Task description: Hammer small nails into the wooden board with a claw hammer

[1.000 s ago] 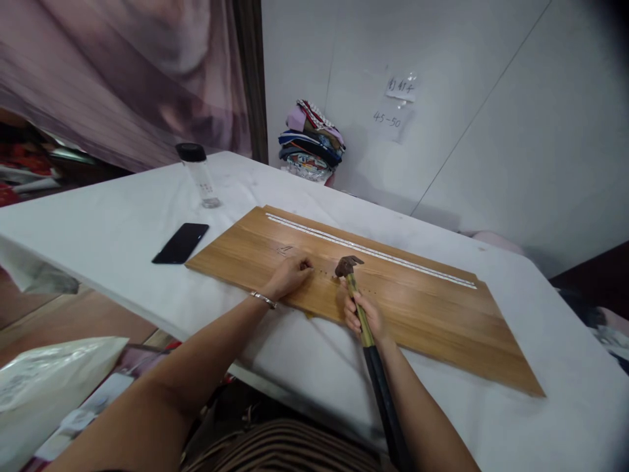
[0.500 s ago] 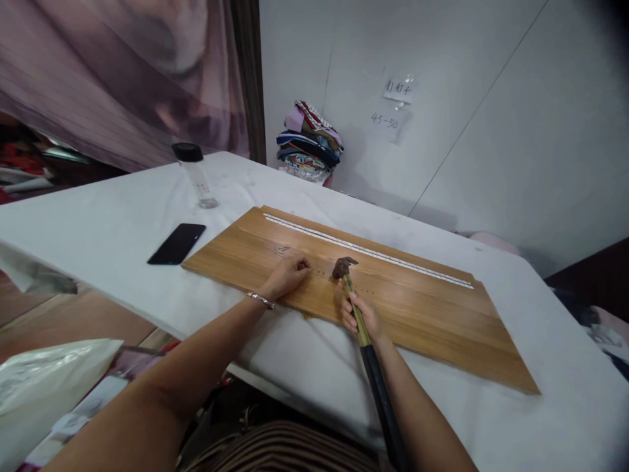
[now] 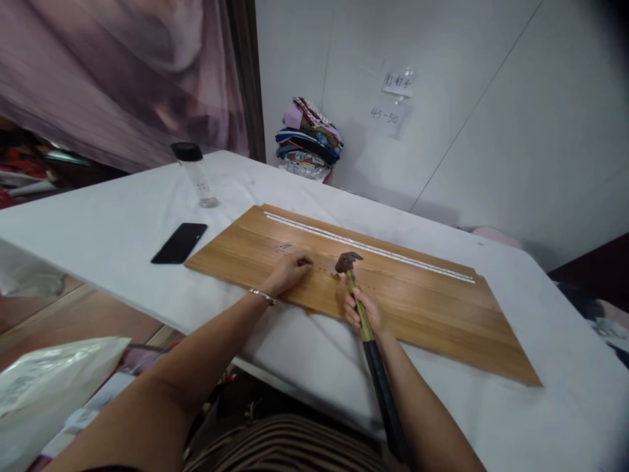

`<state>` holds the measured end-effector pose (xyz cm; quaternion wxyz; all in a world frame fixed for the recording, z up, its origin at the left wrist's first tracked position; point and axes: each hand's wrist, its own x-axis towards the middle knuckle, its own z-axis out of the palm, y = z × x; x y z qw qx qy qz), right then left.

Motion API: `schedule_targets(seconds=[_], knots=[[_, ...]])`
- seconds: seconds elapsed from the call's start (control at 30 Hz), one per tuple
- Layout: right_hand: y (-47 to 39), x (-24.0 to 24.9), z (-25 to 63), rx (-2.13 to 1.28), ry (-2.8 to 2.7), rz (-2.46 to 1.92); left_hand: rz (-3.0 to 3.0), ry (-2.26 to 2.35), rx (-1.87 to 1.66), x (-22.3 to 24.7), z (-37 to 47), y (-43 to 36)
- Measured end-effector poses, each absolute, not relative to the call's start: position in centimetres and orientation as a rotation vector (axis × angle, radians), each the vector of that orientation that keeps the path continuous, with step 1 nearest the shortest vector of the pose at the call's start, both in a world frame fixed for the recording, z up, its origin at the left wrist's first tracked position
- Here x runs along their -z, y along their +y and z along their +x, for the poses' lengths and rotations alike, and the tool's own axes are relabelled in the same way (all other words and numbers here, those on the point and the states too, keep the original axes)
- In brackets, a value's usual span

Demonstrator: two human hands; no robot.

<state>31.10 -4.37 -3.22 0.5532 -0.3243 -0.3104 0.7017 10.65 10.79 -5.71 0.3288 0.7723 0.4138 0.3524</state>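
Observation:
A wooden board point(image 3: 432, 314) lies slanted before me. My right hand point(image 3: 363, 311) is closed around the handle of a claw hammer point(image 3: 364, 326), just below its rusty head, which is over the board. The handle's black grip reaches back along my forearm. My left hand point(image 3: 291, 270) rests on the board left of the hammer head, thumb and finger pinched together; whatever is between them is too small to make out. Several loose nails point(image 3: 284, 248) lie just beyond that hand. Small dark spots point(image 3: 324, 269) run in a row across the board between and beyond my hands.
A white-covered table point(image 3: 122, 203) carries the board. A black phone point(image 3: 179, 243) and a clear bottle point(image 3: 199, 177) with a dark lid are on the left. Two pale strips point(image 3: 368, 247) run along the board's far side. Folded clothes point(image 3: 309, 139) are stacked by the wall.
The hammer head has shifted slightly right and up with my right hand. My left hand keeps its pinch at nearly the same spot. The view has tilted a little.

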Motion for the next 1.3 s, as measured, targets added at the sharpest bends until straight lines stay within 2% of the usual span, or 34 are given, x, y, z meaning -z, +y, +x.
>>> schedule_targets(seconds=[1.3], knots=[[-4.1,3.5,30.9,-1.684,-0.741,-0.753,1.997,1.128,-0.950,4.9,10.7,10.4]])
